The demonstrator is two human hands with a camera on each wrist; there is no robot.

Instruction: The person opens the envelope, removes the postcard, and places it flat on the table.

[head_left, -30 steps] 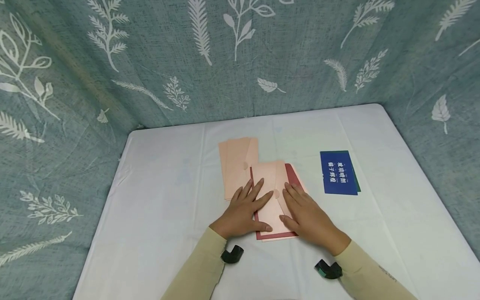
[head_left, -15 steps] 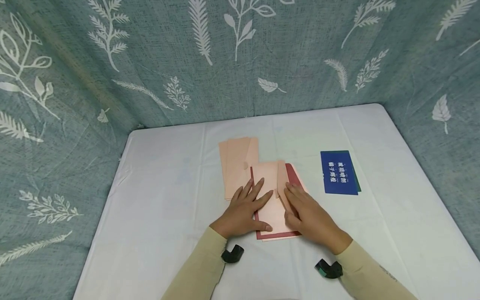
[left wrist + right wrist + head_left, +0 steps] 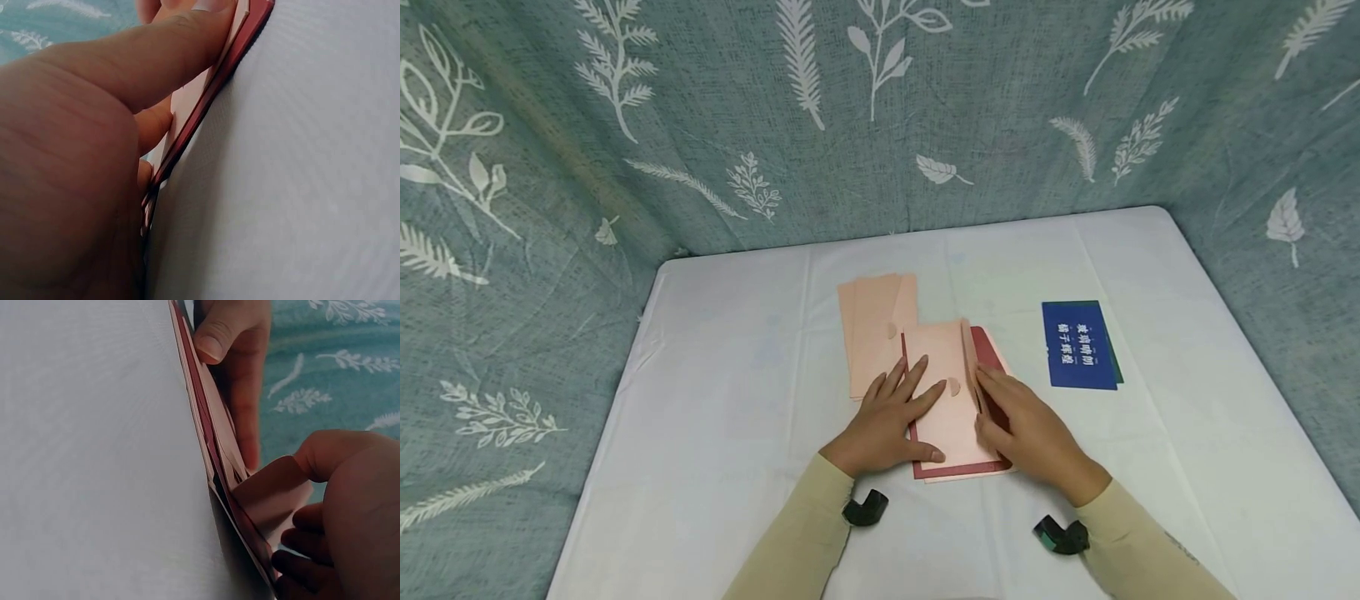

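Observation:
A pale pink envelope (image 3: 938, 350) lies on a dark red sheet or folder (image 3: 987, 346), which shows as a border, with another pink layer below. My left hand (image 3: 883, 425) rests on the envelope's left part, fingers spread and thumb near its lower edge. At the right side my right hand (image 3: 1037, 433) pinches the envelope's flap (image 3: 275, 487), which stands raised from the body. In the right wrist view the thumb is at the flap's edge, with the other fingers curled behind it. A small half-round tab (image 3: 954, 387) shows on the envelope.
Several more pink envelopes (image 3: 874, 308) lie overlapped behind and left of my left hand. To the right, a blue card (image 3: 1078, 346) with white characters sits over a green one. A white cloth (image 3: 722, 375) covers the table, and a leaf-patterned curtain (image 3: 715, 125) hangs behind.
The right hand has shifted slightly right and swung the envelope's flap from lying flat to standing up, leaving more of the envelope's face in view. The left hand has stayed in place.

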